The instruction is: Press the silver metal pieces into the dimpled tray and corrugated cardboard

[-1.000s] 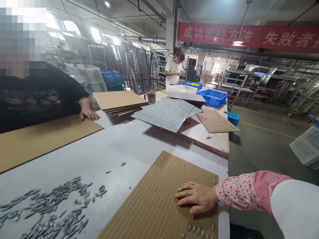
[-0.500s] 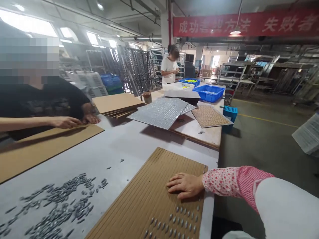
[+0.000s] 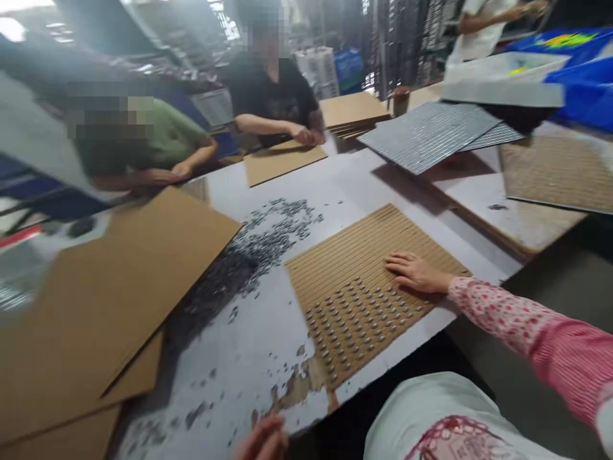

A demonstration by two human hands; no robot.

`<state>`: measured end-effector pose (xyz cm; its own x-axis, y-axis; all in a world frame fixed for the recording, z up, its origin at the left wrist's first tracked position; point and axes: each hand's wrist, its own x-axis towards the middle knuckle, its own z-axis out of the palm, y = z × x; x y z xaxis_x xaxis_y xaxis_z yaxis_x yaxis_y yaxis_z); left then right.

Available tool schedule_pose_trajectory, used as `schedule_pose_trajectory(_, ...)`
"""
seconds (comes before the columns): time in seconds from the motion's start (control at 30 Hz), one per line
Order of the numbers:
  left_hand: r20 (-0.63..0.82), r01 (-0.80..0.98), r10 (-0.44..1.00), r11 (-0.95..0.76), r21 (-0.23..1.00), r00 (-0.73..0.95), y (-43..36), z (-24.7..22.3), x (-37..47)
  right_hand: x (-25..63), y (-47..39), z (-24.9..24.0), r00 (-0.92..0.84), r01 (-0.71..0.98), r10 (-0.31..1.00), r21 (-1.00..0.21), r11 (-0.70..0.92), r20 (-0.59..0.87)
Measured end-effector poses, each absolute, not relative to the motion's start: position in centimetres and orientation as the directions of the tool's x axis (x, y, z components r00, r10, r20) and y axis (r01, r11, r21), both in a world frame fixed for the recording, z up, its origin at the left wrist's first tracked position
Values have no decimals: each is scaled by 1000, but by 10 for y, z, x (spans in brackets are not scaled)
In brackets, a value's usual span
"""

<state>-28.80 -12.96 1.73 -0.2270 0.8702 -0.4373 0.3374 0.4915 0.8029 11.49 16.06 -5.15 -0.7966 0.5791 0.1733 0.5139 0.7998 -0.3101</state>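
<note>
My right hand [image 3: 417, 271] lies flat with fingers stretched out on a ridged brown board [image 3: 345, 255]. Small grey oval metal pieces [image 3: 357, 319] sit in rows on the near part of that board. At the bottom edge, only part of my left hand [image 3: 263, 437] shows; it is blurred, and whether it grips anything is not visible. It is nearest the table's worn front edge. Beyond it, left of the board, a loose heap of grey metal pieces [image 3: 272, 239] spreads over the white table [image 3: 268, 326].
Large brown boards [image 3: 158, 275] overlap at the left. Two people sit across the table, one at a brown board [image 3: 282, 160]. Silvery sheets [image 3: 431, 134], a brown mug [image 3: 400, 101], a white bin [image 3: 502, 80] and blue bins [image 3: 587, 89] stand at the back right.
The view has swung left and down, bringing in my left hand, the large boards and a second seated person. My right hand stays flat on the ridged board.
</note>
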Motion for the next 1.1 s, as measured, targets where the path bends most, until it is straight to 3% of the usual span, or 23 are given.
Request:
schedule_pose_trajectory(0.1, -296, 438, 881, 446, 780, -369, -105, 15, -301, 117, 163, -56, -814, 498, 557, -296, 815, 164)
schedule_pose_trajectory(0.17, -156, 559, 925, 336, 758, -346, -66, 11, -313, 117, 162, -58, -820, 495, 549, -283, 821, 158)
schedule_pose_trajectory(0.27, 35, 776, 921, 305, 553, -387, 0, -6, -331, 119, 162, -60, -829, 492, 540, -272, 827, 145)
schedule_pose_trajectory(0.33, 31, 800, 865, 449, 398, -501, 39, -24, -342, 121, 162, -61, -832, 491, 537, -268, 829, 137)
schedule_pose_trajectory(0.37, 32, 788, 843, 487, 376, -537, 57, -33, -346, 121, 162, -62, -832, 492, 538, -268, 828, 135)
schedule_pose_trajectory(0.57, 91, 736, 765, 570, 365, -637, 145, -60, -351, 123, 160, -62, -822, 501, 556, -307, 809, 125)
schedule_pose_trajectory(0.67, 95, 701, 771, 512, 496, -630, 167, -54, -351, 123, 159, -55, -830, 495, 550, -330, 803, 93)
schedule_pose_trajectory(0.7, 89, 622, 782, 416, 663, -617, 169, -51, -353, 122, 159, -52, -832, 497, 549, -332, 802, 80)
schedule_pose_trajectory(0.73, 60, 565, 794, 375, 735, -605, 170, -48, -356, 122, 159, -49, -834, 500, 548, -330, 801, 65)
schedule_pose_trajectory(0.9, -110, 196, 801, 274, 942, -589, 168, -34, -381, 121, 159, -41, -841, 500, 540, -335, 799, 31)
schedule_pose_trajectory(1.0, -253, -163, 778, 193, 967, -576, 165, -27, -395, 122, 160, -41, -838, 504, 545, -342, 793, 30)
schedule_pose_trajectory(1.1, -414, -544, 790, 124, 830, -451, 153, -20, -403, 123, 161, -42, -841, 503, 540, -331, 798, 25)
